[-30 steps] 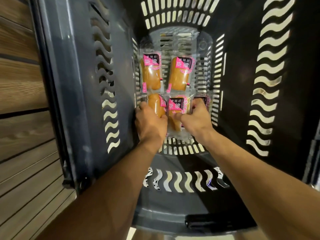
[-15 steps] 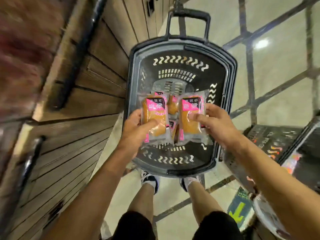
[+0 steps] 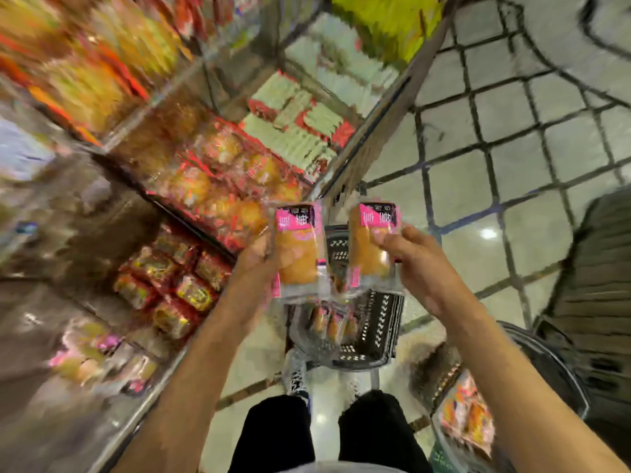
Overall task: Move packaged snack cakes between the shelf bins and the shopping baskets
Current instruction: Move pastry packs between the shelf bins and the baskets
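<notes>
Above basket (image 3: 382,322): both hands carried cakes, likely shelf-bound.
Left hand (image 3: 254,259): grip clamped on left snack cake (image 3: 297,254).
Right hand (image 3: 415,259): grip clamped on right snack cake (image 3: 370,249).

hands: 2, left (image 3: 254,259), right (image 3: 415,259) | held snack cakes: 2, (image 3: 296,254) and (image 3: 370,247) | baskets: 2, (image 3: 382,322) and (image 3: 546,356) | cakes inside baskets: blurred, uncountable

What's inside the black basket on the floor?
The black basket holds several more snack cake packs, blurred. The two held packs and cover its far end, so no exact count.
</notes>
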